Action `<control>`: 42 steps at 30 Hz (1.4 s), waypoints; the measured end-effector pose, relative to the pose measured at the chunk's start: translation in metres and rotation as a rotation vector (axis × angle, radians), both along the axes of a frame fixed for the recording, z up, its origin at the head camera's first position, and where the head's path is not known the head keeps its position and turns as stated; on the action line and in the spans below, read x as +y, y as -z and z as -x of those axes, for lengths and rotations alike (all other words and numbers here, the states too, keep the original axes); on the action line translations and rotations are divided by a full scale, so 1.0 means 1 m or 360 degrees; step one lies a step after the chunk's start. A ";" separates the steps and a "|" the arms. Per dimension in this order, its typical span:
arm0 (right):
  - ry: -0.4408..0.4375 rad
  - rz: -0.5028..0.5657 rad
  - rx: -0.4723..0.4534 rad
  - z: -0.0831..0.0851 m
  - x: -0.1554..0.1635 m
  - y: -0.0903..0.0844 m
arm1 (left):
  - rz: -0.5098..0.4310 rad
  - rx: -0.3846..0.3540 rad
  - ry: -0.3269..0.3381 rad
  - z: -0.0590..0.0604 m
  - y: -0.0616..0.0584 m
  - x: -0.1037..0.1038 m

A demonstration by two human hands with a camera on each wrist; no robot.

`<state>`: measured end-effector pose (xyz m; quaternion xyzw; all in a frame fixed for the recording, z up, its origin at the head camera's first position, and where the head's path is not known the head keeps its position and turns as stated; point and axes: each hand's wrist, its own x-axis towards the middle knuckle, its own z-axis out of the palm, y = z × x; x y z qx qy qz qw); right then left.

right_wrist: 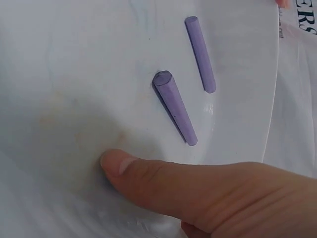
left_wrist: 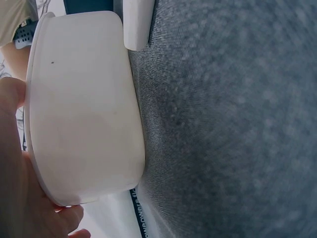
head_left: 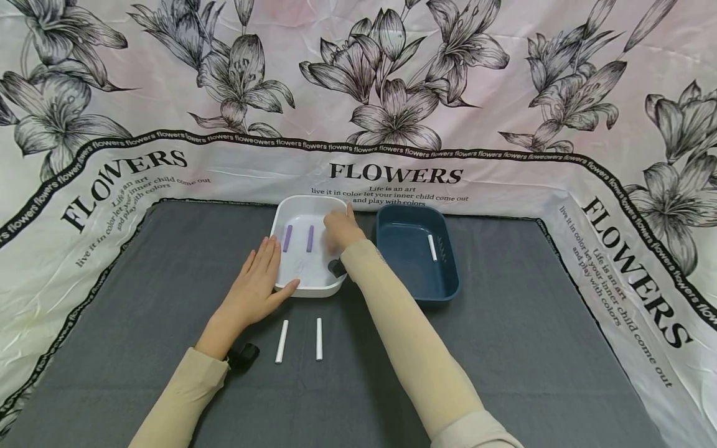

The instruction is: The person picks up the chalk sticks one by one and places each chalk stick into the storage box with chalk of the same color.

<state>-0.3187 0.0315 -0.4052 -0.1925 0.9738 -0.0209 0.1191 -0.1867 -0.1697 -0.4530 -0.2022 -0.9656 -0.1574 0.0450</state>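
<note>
A white tray (head_left: 291, 283) sits on the grey cloth and holds two purple chalk sticks (head_left: 287, 238) (head_left: 310, 238), lying side by side. My left hand (head_left: 263, 274) rests flat against the tray's left side, fingers straight and thumb along the front wall (left_wrist: 84, 109). My right hand (head_left: 338, 227) hovers inside the tray to the right of the purple sticks (right_wrist: 174, 106) (right_wrist: 200, 54). Its thumb (right_wrist: 148, 183) is stretched out above the tray floor (right_wrist: 74, 74), and it holds nothing. Two white chalk sticks (head_left: 281, 341) (head_left: 318, 339) lie on the cloth in front of the tray.
A dark blue tray (head_left: 442, 289) stands right of the white one, with one white chalk stick (head_left: 432, 247) in it. Flower-printed sheeting (head_left: 392, 93) rises behind and along both sides of the grey cloth (head_left: 532, 348).
</note>
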 end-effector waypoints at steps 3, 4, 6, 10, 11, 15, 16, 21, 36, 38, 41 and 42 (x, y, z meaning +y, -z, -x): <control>0.0004 -0.0012 0.0001 0.000 0.000 0.001 | -0.0004 -0.0002 0.0002 0.000 0.000 0.000; 0.0004 -0.0018 -0.0003 0.001 0.000 0.001 | -0.0006 -0.0005 0.0002 0.000 0.000 0.001; 0.0001 -0.0028 -0.0002 0.001 0.000 0.002 | -0.0006 -0.0010 0.0000 0.001 0.000 0.000; -0.0003 -0.0038 -0.0010 0.003 0.000 0.002 | -0.0006 -0.0017 -0.0001 0.001 0.000 0.001; -0.0006 -0.0039 -0.0007 0.003 0.000 0.002 | -0.0005 -0.0017 -0.0002 0.001 0.000 0.000; -0.0006 0.0001 -0.0021 0.004 0.000 0.003 | -0.0008 -0.0014 -0.0003 0.000 0.000 0.001; 0.0003 0.0040 -0.0029 0.004 0.000 0.003 | -0.0014 -0.0016 -0.0003 0.000 0.000 0.001; 0.0069 0.0330 -0.0084 0.008 0.003 0.006 | -0.0032 -0.0023 -0.0005 0.000 -0.001 0.001; 0.0276 0.0983 -0.0176 0.012 0.009 0.003 | -0.0029 -0.0035 -0.0005 0.000 0.000 0.001; 0.0297 0.1006 -0.0180 0.009 0.009 0.000 | -0.0026 -0.0037 -0.0005 -0.001 0.000 0.001; 0.0303 0.1017 -0.0175 0.003 0.009 -0.006 | -0.0027 -0.0037 -0.0005 -0.001 0.000 0.001; 0.0295 0.1004 -0.0169 0.001 0.009 -0.008 | -0.0023 -0.0036 -0.0006 -0.001 0.000 0.001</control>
